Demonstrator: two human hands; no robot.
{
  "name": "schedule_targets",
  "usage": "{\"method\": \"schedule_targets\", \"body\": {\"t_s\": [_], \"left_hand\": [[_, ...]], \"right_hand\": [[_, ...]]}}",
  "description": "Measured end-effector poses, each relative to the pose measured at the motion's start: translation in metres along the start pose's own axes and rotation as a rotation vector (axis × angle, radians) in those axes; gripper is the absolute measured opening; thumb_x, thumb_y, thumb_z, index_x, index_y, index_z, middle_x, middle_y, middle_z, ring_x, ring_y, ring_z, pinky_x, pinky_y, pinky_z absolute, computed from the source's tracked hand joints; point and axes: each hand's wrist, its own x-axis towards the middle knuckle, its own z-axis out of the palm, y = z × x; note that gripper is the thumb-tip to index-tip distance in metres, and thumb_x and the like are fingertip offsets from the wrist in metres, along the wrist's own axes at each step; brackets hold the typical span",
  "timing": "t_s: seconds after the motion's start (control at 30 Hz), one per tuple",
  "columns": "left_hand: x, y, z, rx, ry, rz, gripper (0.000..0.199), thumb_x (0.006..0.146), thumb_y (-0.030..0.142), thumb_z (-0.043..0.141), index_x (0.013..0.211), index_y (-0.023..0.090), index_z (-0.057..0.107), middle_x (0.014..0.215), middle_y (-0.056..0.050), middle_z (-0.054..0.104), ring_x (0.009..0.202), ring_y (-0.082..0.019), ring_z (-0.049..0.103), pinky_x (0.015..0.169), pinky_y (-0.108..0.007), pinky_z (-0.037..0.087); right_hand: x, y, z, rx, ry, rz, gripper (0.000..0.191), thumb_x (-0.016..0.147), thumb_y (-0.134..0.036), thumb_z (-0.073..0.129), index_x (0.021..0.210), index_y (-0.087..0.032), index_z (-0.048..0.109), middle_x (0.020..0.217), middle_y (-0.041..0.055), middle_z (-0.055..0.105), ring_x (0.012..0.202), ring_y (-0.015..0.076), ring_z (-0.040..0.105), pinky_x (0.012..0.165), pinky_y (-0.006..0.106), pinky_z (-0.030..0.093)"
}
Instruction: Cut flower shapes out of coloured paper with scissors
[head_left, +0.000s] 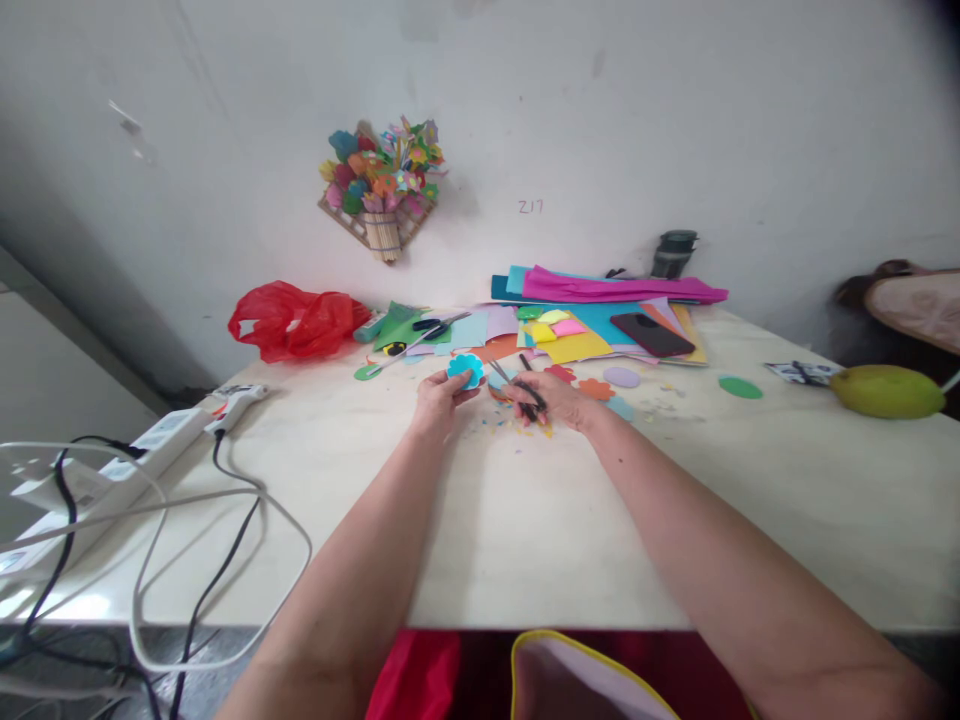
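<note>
A blue scalloped paper flower (466, 370) is pinched between the thumb and fingers of my left hand (439, 401). To its right, my right hand (541, 396) has its fingers round the dark handles of a pair of scissors (500, 371). The scissor blades point up and left, close to the flower but apart from it. Paper scraps (495, 425) lie on the table below my hands. Beyond my right hand are a red paper flower (559, 373), an orange paper flower (595, 389) and a lilac paper oval (622, 377).
Coloured sheets (581, 347) and a phone (652, 335) lie at the back, with a second pair of scissors (441, 324). A red plastic bag (296, 320) sits back left. Power strips (142, 465) and cables (259, 490) cover the left side. A green-yellow fruit (887, 391) is at right.
</note>
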Motion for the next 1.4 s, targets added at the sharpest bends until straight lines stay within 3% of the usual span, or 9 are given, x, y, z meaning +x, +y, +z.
{"method": "schedule_targets", "body": {"t_s": [0.2,0.47,1.4], "left_hand": [[0.001,0.0,0.0,-0.025,0.0,-0.028,0.031,0.054,0.023,0.078,0.079,0.011,0.065,0.079,-0.007,0.068,0.077,-0.022,0.068,0.075,-0.034,0.053],[0.002,-0.002,0.0,-0.058,0.003,-0.04,0.027,0.053,0.02,0.078,0.075,0.01,0.065,0.076,-0.006,0.068,0.074,-0.02,0.067,0.075,-0.034,0.054],[0.0,-0.005,0.008,-0.126,0.019,-0.012,0.029,0.05,0.02,0.08,0.073,0.011,0.065,0.074,-0.006,0.069,0.074,-0.021,0.067,0.076,-0.035,0.053]], "right_hand": [[-0.001,0.0,0.001,-0.022,-0.048,0.05,0.026,0.072,-0.038,0.066,0.073,-0.015,0.053,0.058,0.0021,0.062,0.044,0.0102,0.057,0.029,0.015,0.03],[0.0,0.001,0.004,-0.034,-0.056,0.007,0.027,0.073,-0.04,0.065,0.074,-0.015,0.054,0.058,0.001,0.061,0.043,0.009,0.055,0.031,0.016,0.031],[0.003,0.001,0.013,-0.021,-0.004,0.038,0.024,0.075,-0.036,0.065,0.075,-0.016,0.051,0.055,-0.0017,0.056,0.041,0.0074,0.051,0.031,0.017,0.027]]}}
